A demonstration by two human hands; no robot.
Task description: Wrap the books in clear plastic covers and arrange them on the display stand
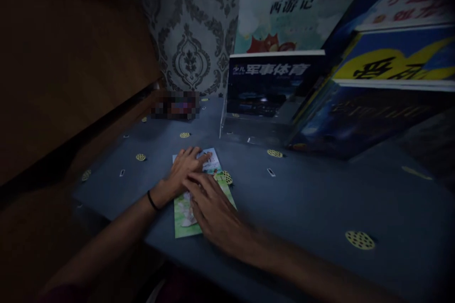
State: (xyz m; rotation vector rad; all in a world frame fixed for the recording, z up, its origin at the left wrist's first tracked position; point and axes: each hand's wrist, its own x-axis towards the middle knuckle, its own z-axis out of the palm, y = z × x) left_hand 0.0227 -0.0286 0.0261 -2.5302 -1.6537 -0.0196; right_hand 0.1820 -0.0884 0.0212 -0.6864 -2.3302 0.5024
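"What's nearest to you?"

"My right grip (218, 208), low over the booklet (185, 229), its fingers stretched out and clamped on nothing. Just beyond, my left grip (186, 165), with a black wristband (152, 200) behind it, is spread on the upper part of the cover, fingers slightly apart. How hard either presses, I can't tell."

"Where's the booklet?"

"Cover up, by the front edge of the tabletop (309, 199), under both hands."

"How far along are you?"

"Partway, I'd judge: it's laid flat, I see no page turned, and neither hand is clear of it."

"Any writing?"

"The booklet's title is mostly under my left fingers, so I can't read it. Farther off, in a clear stand (241, 128), a dark-covered book (263, 87) says 少儿 and 军事体育. To its right, a dark blue book (366, 118) is too blurred; the blue-and-yellow book (394, 57) behind that shows 爱. Higher up, a pale book (284, 14) reads 西游记. I can't make out any brand. Patterned wallpaper (190, 57) backs it all."
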